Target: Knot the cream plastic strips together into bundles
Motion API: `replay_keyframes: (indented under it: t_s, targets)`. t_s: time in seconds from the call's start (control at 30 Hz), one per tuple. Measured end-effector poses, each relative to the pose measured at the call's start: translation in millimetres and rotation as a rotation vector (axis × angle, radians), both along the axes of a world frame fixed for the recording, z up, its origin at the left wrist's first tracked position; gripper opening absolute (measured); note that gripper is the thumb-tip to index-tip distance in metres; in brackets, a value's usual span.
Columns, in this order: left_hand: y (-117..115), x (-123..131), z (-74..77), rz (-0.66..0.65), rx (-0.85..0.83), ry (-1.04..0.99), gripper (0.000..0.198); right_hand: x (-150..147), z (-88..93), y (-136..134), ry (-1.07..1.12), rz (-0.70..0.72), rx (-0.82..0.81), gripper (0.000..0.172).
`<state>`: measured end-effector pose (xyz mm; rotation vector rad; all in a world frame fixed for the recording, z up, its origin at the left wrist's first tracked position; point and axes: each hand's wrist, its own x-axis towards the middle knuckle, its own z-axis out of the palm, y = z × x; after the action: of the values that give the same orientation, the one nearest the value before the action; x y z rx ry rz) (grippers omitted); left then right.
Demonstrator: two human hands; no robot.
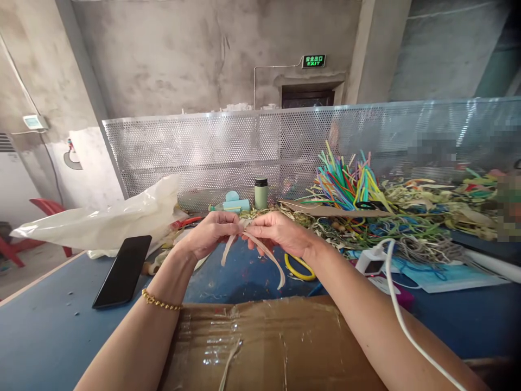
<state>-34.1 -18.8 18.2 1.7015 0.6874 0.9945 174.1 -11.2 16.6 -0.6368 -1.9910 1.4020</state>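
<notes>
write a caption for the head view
Left hand and right hand pinch pale strips above a blue table by a cardboard box

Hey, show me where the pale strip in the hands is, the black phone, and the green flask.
pale strip (pixel 273 261), head view, on its long hanging end.
black phone (pixel 122 271), head view, middle of its dark screen.
green flask (pixel 261 197), head view, middle of its body below the cap.
</notes>
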Motion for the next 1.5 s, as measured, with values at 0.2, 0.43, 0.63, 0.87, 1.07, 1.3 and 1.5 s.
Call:
replay_keyframes:
  t_s: [0.2,0.43,0.63,0.87,1.07,1.3,1.5]
  targets:
    - [-2,0,0.9,-0.028,-0.006,0.021,0.011,-5,2.2,-5,-0.023,-0.022,0.110,0.005]
    - [-3,-5,6.0,-0.051,-0.096,-0.153,0.014,8,5.1,3,-0.181,-0.071,0.231,0.022]
    - [-3,-9,9.0,-0.086,-0.095,-0.235,0.016,27,7.2,14,-0.254,-0.132,0.232,0.024]
    - [-1,-11,9.0,-0.095,-0.085,-0.255,0.014,32,1.6,24,-0.384,-0.329,0.389,0.014]
    - [-2,-12,9.8,-0.030,-0.102,-0.263,0.015,30,1.3,27,-0.278,-0.473,0.447,0.015]
    - [2,-8,8.2,0.216,-0.120,-0.160,0.018,29,10.8,17,-0.022,-0.523,0.465,0.021]
    - [4,-6,7.2,0.280,-0.098,-0.094,0.021,34,18.5,16,0.238,-0.629,0.521,0.019]
